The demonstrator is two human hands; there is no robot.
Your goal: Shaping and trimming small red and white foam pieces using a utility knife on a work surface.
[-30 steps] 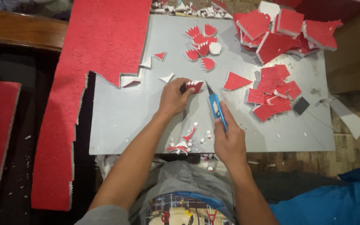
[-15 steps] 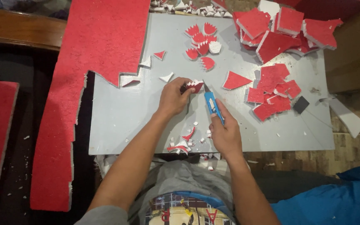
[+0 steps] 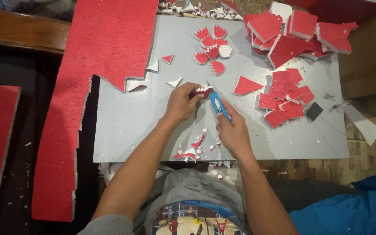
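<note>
The left hand [image 3: 181, 103] pinches a small red foam piece [image 3: 202, 91] with a jagged white edge, held just above the grey board [image 3: 127, 126]; the right hand [image 3: 233, 132] grips a blue utility knife [image 3: 219, 106], its tip at that piece. Finished red cut-outs [image 3: 209, 45] lie farther up the board; foam scraps [image 3: 190, 150] sit between the wrists.

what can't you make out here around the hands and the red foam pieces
Head view only:
- The small red piece: mostly covered by the left hand, so its full shape is hidden.
- The blue cutter: its blade tip is too small to see; its rear sits inside the right hand.
- The big red sheet: cut off by the top edge.
</note>
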